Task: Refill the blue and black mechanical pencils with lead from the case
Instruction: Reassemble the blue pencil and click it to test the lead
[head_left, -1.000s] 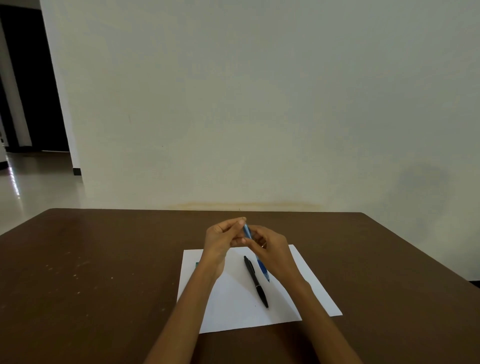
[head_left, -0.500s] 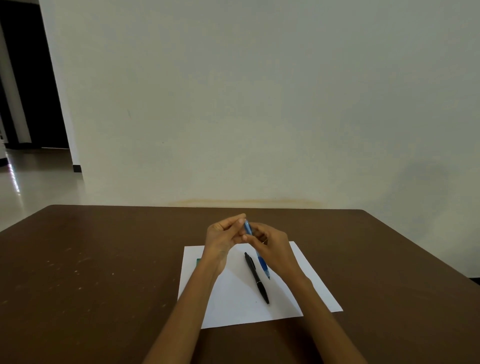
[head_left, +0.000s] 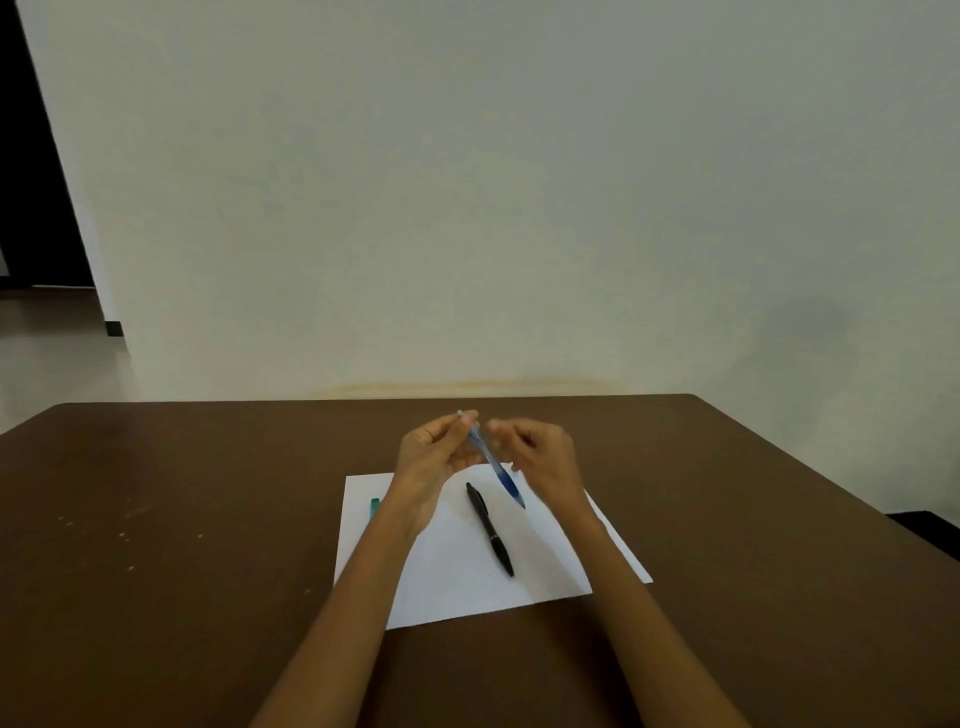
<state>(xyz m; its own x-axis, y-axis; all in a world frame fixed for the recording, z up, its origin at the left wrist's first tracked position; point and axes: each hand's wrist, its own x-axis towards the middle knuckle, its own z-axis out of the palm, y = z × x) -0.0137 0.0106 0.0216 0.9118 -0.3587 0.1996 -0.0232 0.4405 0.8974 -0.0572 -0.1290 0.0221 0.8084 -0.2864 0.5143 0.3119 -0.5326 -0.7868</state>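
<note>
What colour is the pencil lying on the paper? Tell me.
Black, all over; the head view shows it lying on the white paper.

Brown table (head_left: 208, 493) carries a white paper sheet (head_left: 457, 577) near its middle

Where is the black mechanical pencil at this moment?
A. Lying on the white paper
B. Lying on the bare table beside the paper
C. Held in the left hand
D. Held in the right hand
A: the black pencil lies flat on the white paper, touched by neither hand, while the blue pencil is held up in the left hand.
</note>
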